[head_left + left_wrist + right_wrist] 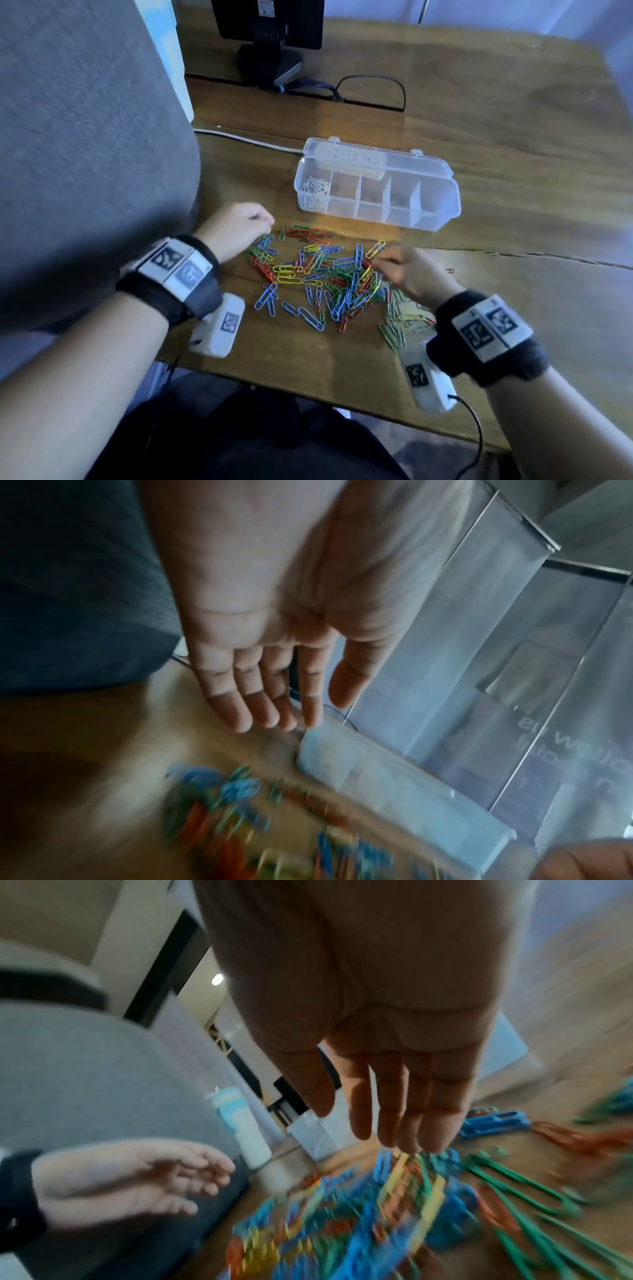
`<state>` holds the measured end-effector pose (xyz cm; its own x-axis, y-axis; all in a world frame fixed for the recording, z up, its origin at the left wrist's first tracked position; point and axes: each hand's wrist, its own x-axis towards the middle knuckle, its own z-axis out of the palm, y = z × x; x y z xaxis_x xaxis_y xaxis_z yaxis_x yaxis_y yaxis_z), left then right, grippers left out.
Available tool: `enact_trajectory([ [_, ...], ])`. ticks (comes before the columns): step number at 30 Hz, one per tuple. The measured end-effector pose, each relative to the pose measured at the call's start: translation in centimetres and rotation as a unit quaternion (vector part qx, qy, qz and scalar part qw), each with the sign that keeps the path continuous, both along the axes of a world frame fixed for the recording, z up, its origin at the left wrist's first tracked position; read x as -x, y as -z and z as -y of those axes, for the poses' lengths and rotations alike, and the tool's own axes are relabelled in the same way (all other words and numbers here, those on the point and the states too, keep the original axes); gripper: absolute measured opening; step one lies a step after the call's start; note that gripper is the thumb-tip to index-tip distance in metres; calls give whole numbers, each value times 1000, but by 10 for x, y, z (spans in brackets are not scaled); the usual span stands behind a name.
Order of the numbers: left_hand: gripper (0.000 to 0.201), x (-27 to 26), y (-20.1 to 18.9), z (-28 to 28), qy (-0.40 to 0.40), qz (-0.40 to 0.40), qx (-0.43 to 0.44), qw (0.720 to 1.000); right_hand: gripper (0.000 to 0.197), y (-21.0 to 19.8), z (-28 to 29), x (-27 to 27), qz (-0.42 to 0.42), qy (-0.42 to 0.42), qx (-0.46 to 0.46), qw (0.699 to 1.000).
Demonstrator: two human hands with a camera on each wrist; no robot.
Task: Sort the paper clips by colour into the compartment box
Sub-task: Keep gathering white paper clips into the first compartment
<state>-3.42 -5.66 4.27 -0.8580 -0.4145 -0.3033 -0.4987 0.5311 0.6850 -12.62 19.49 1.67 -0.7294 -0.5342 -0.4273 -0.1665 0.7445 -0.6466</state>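
A loose pile of paper clips [325, 277] in blue, green, red and yellow lies on the wooden table [513, 171]. Behind it stands the clear compartment box [404, 214], its lid open at the back. Silver clips [315, 190] fill its leftmost compartment; the other compartments look empty. My left hand [263, 224] hovers at the pile's left edge. Its fingers are straight in the left wrist view and it [325, 712] holds nothing. My right hand [378, 262] is over the pile's right side. Its straight fingers [404, 1139] hang just above the blurred clips [394, 1204], holding nothing.
A grey padded chair back [85, 154] rises close on the left. A monitor stand [270, 65] and black cables [373, 89] sit at the back, and a white cable [246, 138] runs behind the box. The table's front edge [308, 387] is near me.
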Motion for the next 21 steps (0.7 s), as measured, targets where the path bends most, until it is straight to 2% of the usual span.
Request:
enact_trajectory([
  [2, 16, -27, 16, -14, -6, 22, 42, 999, 17, 11, -8, -19, -57, -54, -41, 996],
  [6, 27, -74, 54, -44, 26, 26, 98, 994, 43, 24, -18, -56, -122, -129, -44, 983],
  [8, 36, -86, 65, -61, 62, 34, 116, 991, 49, 29, -25, -68, -129, -171, -63, 975],
  [12, 60, -93, 68, -83, 121, 122, 156, 973, 53, 38, -41, -83, -150, -245, -138, 948],
  [15, 49, -93, 68, -83, 102, 102, 138, 980, 48, 38, -43, -84, -151, -234, -135, 951],
  [18, 33, -91, 69, -68, 42, 8, 135, 990, 36, 35, -24, -75, -167, -193, -71, 964],
  [21, 27, -83, 69, -48, 9, -13, 142, 990, 33, 30, 5, -64, -170, -162, -10, 972],
])
